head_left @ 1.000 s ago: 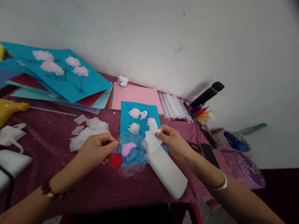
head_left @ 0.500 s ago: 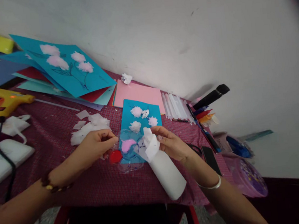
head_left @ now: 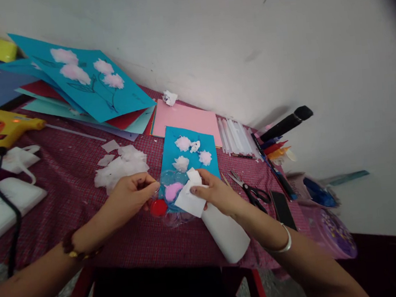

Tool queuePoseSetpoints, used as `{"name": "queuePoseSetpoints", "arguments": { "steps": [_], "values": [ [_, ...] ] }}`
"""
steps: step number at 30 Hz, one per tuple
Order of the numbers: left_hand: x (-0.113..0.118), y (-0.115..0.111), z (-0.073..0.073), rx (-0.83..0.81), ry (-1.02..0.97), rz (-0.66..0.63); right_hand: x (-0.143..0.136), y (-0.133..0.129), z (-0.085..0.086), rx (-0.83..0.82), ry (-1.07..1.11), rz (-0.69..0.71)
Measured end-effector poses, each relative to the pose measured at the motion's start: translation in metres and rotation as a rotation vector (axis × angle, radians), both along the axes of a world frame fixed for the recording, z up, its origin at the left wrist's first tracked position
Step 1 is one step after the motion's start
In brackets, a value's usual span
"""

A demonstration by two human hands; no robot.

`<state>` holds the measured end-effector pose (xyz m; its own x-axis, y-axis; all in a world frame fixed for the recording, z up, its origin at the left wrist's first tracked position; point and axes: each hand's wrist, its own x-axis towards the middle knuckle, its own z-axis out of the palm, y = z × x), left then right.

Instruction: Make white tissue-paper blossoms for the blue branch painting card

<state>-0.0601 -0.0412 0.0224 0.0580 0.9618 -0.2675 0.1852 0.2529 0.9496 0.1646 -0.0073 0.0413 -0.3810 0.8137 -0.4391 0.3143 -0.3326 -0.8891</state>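
My left hand (head_left: 137, 191) pinches the left edge of a clear plastic palette (head_left: 173, 220) that holds pink paint (head_left: 173, 191) and red paint (head_left: 159, 208). My right hand (head_left: 218, 191) grips a folded white tissue (head_left: 191, 199) over the palette's right side. Partly under the palette lies a small blue card (head_left: 173, 144) with several crumpled paper puffs on it. A white paper roll (head_left: 227, 234) is below my right hand.
White paper pieces (head_left: 122, 165) are piled left of the card. Scissors (head_left: 251, 190) and a phone (head_left: 283, 210) lie at right. A yellow glue gun (head_left: 10, 127) is at far left; a larger blue card (head_left: 90, 84) leans behind.
My right hand has turned and lowered the tissue, which now lies flatter over the palette. The scissors show more fully. My left hand stays at the palette's edge.
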Motion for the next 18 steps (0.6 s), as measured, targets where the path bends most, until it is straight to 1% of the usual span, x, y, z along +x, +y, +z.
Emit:
{"name": "queuePoseSetpoints", "arguments": {
  "steps": [4,8,10,14,18],
  "values": [
    [0.001,0.0,-0.001,-0.023,-0.025,-0.007,-0.002,0.0,-0.005,-0.029,0.021,-0.012],
    [0.0,0.001,-0.003,-0.016,-0.036,-0.024,-0.005,0.0,-0.006,-0.054,0.0,-0.055],
    [0.0,0.001,-0.003,-0.012,-0.042,-0.029,-0.007,0.001,-0.007,-0.024,-0.037,-0.075],
    [0.005,-0.002,-0.001,-0.017,-0.033,-0.024,-0.011,0.001,-0.009,0.097,-0.151,-0.09],
    [0.01,-0.006,0.0,-0.027,-0.092,-0.019,-0.013,0.001,-0.01,0.118,-0.251,-0.107]
  ]
}}
